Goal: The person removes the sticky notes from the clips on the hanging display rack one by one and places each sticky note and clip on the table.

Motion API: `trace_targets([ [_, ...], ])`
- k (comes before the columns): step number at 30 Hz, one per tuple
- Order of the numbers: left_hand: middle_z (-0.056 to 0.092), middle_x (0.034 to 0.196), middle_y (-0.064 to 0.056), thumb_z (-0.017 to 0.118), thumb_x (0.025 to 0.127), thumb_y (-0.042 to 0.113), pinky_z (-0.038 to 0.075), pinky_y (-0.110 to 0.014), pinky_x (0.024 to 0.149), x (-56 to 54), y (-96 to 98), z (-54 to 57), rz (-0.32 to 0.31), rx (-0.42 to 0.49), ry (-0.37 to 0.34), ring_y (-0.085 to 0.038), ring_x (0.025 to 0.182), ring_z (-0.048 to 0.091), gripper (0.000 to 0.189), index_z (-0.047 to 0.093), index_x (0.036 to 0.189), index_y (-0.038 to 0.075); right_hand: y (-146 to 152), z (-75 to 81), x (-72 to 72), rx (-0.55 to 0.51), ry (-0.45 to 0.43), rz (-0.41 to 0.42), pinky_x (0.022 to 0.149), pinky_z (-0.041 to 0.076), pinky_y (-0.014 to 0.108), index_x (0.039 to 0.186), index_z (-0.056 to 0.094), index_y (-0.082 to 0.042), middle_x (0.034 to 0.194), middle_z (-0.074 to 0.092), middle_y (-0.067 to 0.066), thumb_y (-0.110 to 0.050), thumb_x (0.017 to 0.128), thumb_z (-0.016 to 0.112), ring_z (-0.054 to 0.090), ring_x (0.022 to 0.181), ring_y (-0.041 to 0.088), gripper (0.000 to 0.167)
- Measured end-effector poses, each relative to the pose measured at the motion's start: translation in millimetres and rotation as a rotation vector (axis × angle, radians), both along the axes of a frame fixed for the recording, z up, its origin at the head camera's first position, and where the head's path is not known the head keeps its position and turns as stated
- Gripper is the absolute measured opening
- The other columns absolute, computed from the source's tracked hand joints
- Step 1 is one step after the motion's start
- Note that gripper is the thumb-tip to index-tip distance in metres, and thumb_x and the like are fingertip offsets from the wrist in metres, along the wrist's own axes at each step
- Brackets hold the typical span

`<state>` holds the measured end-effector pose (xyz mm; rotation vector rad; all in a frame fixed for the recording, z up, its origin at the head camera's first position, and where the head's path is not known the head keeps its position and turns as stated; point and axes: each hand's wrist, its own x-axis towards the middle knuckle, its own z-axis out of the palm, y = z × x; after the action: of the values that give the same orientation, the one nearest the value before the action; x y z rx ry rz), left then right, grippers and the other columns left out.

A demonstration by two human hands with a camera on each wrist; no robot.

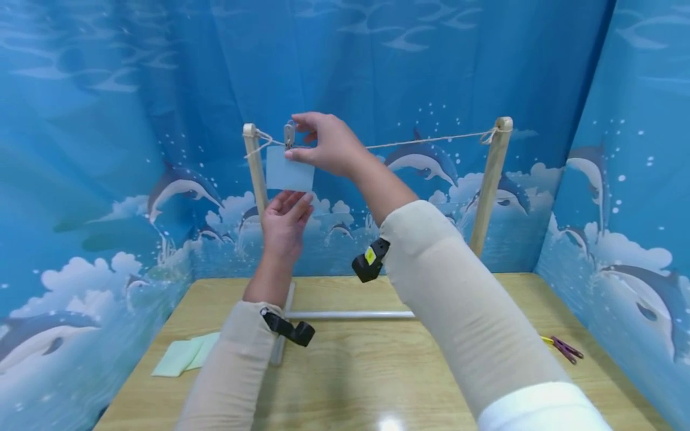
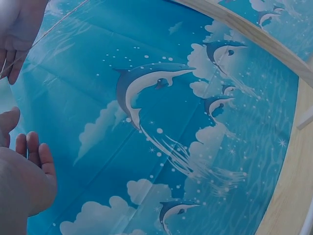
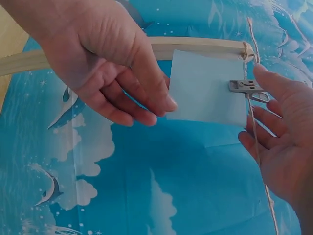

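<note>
A light blue square sheet of paper (image 1: 286, 169) hangs from a string (image 3: 259, 166) near the left post. A small grey clip (image 3: 245, 86) with a wire loop grips its upper edge at the string. At the lower corner of the paper, my left hand (image 1: 286, 221) pinches it, thumb tip over the edge in the right wrist view. My right hand (image 1: 330, 143) is up at the clip, thumb and fingers spread around it. In the right wrist view, the thumb (image 3: 274, 82) lies close beside the clip and the other fingers are loosely bent past the string.
Wooden posts (image 1: 489, 191) carry the string at both ends. A white bar (image 1: 350, 315) lies across the wooden table (image 1: 345, 383). Light green sheets (image 1: 178, 357) sit at left; purple and yellow clips (image 1: 566, 349) at right. A dolphin-print curtain (image 1: 345, 60) hangs behind.
</note>
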<state>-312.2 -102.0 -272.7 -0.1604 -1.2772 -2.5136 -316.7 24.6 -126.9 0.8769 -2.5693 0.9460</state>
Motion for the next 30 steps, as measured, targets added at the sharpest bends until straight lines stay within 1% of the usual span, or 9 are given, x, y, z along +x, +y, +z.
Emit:
trace_targets([
  [2,0.064,0.108,-0.008,0.079,0.082,0.012,0.052,-0.032,0.093,0.8,1.3,-0.1,-0.004,0.006,0.004,-0.021,0.103,0.063,0.032,0.064,0.110,0.007,-1,-2.0,0.4,-0.032,-0.018,0.021,0.092,0.048,0.022,0.149,0.040,-0.015,0.142,0.051,0.000,-0.032,0.093,0.066,0.051,0.123,0.012,0.064],
  [6,0.063,0.102,-0.009,0.078,0.083,0.011,0.053,-0.032,0.091,-0.1,2.3,-0.7,-0.003,0.054,0.032,-0.021,0.098,0.065,0.025,0.064,0.104,0.006,-6,-6.6,1.4,-0.174,-0.010,0.040,0.087,0.050,0.022,0.145,0.046,-0.013,0.131,0.058,0.002,-0.029,0.092,0.069,0.056,0.114,0.013,0.060],
  [9,0.062,0.100,-0.009,0.077,0.084,0.009,0.054,-0.032,0.091,-0.4,2.8,-1.0,-0.005,0.096,0.045,-0.022,0.097,0.066,0.021,0.063,0.099,0.005,-10,-10.0,2.3,-0.259,-0.003,0.042,0.083,0.051,0.021,0.138,0.053,-0.011,0.120,0.062,0.002,-0.027,0.091,0.071,0.059,0.105,0.013,0.053],
  [12,0.062,0.103,-0.010,0.077,0.084,0.011,0.053,-0.032,0.091,0.2,3.8,-0.9,-0.009,0.118,0.049,-0.023,0.098,0.067,0.021,0.063,0.099,0.005,-13,-12.5,3.5,-0.308,-0.004,0.033,0.081,0.051,0.021,0.131,0.059,-0.010,0.114,0.063,0.001,-0.026,0.091,0.070,0.060,0.100,0.011,0.045],
  [18,0.063,0.110,-0.011,0.073,0.087,0.014,0.053,-0.032,0.092,0.5,4.4,-0.8,-0.009,0.130,0.056,-0.023,0.099,0.068,0.019,0.064,0.102,0.005,-12,-15.7,6.9,-0.371,0.051,0.038,0.081,0.051,0.020,0.121,0.063,-0.006,0.106,0.064,0.004,-0.021,0.093,0.069,0.060,0.096,0.011,0.033],
  [20,0.063,0.110,-0.011,0.072,0.088,0.013,0.053,-0.032,0.092,0.2,3.6,-1.2,0.002,0.120,0.058,-0.023,0.098,0.068,0.018,0.065,0.102,0.005,-12,-16.6,8.0,-0.398,0.066,0.042,0.081,0.051,0.020,0.119,0.063,-0.004,0.104,0.064,0.005,-0.019,0.094,0.067,0.061,0.095,0.012,0.029],
  [23,0.065,0.109,-0.011,0.071,0.089,0.014,0.054,-0.031,0.089,-0.5,2.0,-2.1,0.037,0.092,0.046,-0.022,0.096,0.068,0.017,0.065,0.102,0.006,-12,-17.9,9.7,-0.445,0.094,0.043,0.079,0.051,0.021,0.114,0.065,-0.002,0.102,0.065,0.006,-0.017,0.094,0.066,0.061,0.092,0.013,0.025],
  [27,0.067,0.105,-0.010,0.072,0.088,0.014,0.055,-0.029,0.086,-0.2,-0.1,-2.9,0.075,0.084,0.010,-0.020,0.090,0.069,0.016,0.066,0.100,0.006,-12,-19.4,9.8,-0.543,0.151,0.046,0.074,0.052,0.022,0.106,0.069,-0.001,0.097,0.066,0.007,-0.014,0.094,0.066,0.061,0.088,0.014,0.018],
  [30,0.067,0.101,-0.010,0.072,0.088,0.014,0.055,-0.031,0.087,0.2,-1.4,-4.1,0.085,0.081,-0.001,-0.019,0.086,0.070,0.014,0.065,0.097,0.007,-10,-20.1,8.7,-0.630,0.210,0.046,0.071,0.051,0.023,0.100,0.071,0.000,0.095,0.068,0.008,-0.010,0.092,0.067,0.061,0.087,0.014,0.013],
])
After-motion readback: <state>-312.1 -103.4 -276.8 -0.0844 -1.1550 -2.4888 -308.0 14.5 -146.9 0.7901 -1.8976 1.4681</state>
